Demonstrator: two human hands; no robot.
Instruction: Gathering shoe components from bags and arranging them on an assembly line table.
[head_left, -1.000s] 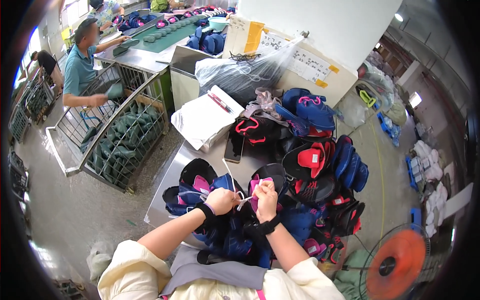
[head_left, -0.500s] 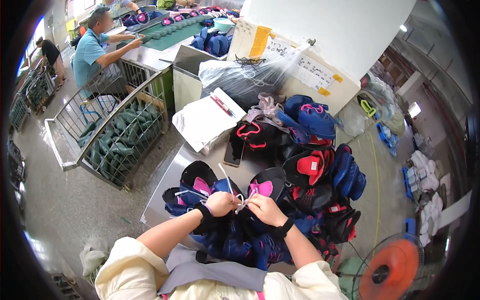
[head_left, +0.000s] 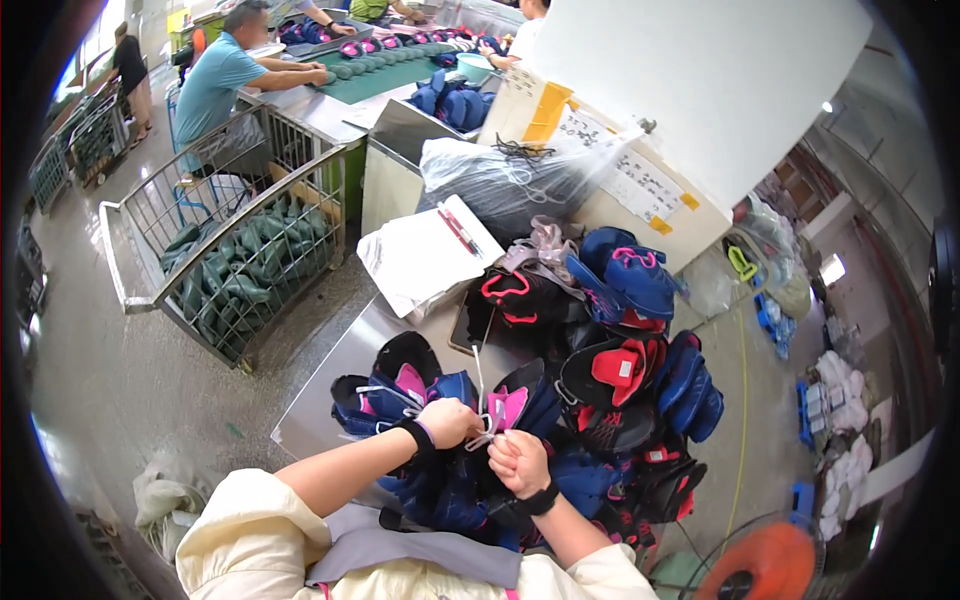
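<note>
My left hand (head_left: 449,422) is closed in a pinch on a white shoelace (head_left: 481,440), at the front of a navy shoe upper. My right hand (head_left: 519,463), curled with fingers pressed together, grips the same lace just right of it. One loose lace end stands up between the hands. A pink tongue (head_left: 508,404) shows beside my right hand. Left of my hands lies another blue upper with a pink tongue (head_left: 410,384) and a white lace threaded through it. More blue uppers lie beneath my wrists, partly hidden by my arms.
Black-and-red uppers (head_left: 620,372) and blue uppers (head_left: 625,275) heap up at the right of the metal table (head_left: 325,385). White paper (head_left: 420,255) with pens lies behind. A wire cart (head_left: 150,300) holds green shoe lasts. An orange fan (head_left: 765,565) stands lower right. Other people work farther back.
My right hand has moved down and curled more tightly, and the lace between my hands has shifted. The whole view has turned slightly; another person now shows at the far table.
</note>
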